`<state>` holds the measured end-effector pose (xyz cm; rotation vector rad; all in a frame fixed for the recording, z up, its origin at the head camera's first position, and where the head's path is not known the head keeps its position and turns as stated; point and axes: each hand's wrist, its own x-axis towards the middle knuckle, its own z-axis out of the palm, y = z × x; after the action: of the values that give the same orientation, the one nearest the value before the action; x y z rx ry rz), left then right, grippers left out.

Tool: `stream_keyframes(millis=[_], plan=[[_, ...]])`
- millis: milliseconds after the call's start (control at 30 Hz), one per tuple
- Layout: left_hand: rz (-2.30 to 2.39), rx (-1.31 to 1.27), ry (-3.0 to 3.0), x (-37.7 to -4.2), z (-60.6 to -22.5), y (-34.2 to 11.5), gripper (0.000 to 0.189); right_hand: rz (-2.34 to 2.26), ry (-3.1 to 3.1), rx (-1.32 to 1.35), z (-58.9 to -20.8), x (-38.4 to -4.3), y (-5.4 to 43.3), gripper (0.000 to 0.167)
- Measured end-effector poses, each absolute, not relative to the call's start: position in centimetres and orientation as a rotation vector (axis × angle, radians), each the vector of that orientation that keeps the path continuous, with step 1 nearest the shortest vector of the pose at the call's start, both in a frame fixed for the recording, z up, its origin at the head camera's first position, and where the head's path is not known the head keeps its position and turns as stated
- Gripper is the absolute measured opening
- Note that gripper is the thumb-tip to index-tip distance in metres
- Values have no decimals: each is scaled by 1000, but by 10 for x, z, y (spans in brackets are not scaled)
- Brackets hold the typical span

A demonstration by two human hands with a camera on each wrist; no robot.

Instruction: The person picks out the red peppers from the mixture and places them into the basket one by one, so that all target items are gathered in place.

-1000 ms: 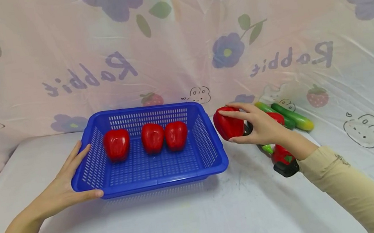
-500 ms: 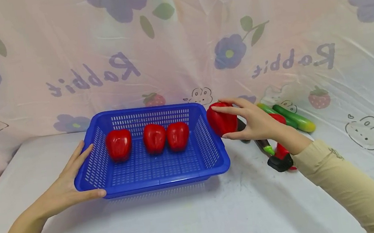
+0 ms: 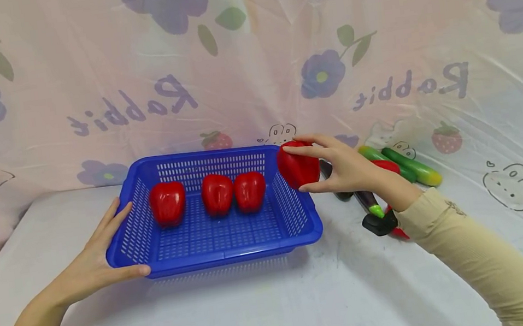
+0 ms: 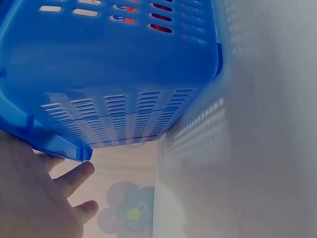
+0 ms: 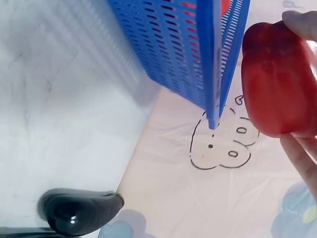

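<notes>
My right hand [image 3: 349, 168] pinches a red bell pepper [image 3: 297, 165] between thumb and fingers, over the right rim of a blue plastic basket [image 3: 219, 255]. From the right wrist view, the pepper [image 5: 277, 82] hangs beside the basket's rim. Inside the basket lie three more red peppers: one on the left [image 3: 167, 204] and two side by side nearer the middle. With fingers fairly straight and spread, my left hand [image 3: 93, 262] rests on the basket's left front corner, the thumb along the front rim. In the left wrist view, its fingers [image 4: 74, 179] show beside the rim.
Right of the basket lie a dark eggplant [image 5: 79, 210], another eggplant with a green stem [image 3: 370, 204], green-yellow cucumbers [image 3: 413, 166] and red vegetables partly hidden by my right arm. A printed cloth [image 3: 240, 77] hangs behind the white table [image 3: 242, 314].
My right hand has carried the red bell pepper leftward, from beside the basket to above its right rim. The left hand has stayed at the basket's corner.
</notes>
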<state>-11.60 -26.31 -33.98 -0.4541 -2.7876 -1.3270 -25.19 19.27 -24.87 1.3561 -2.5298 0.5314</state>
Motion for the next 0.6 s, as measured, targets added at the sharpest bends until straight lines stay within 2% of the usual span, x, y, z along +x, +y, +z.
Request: stream_keyframes(millis=[600], plan=[[-1320, -450, -2785, -115, -339, -263, 113, 644, -2445, 1498, -246, -255, 159, 74]])
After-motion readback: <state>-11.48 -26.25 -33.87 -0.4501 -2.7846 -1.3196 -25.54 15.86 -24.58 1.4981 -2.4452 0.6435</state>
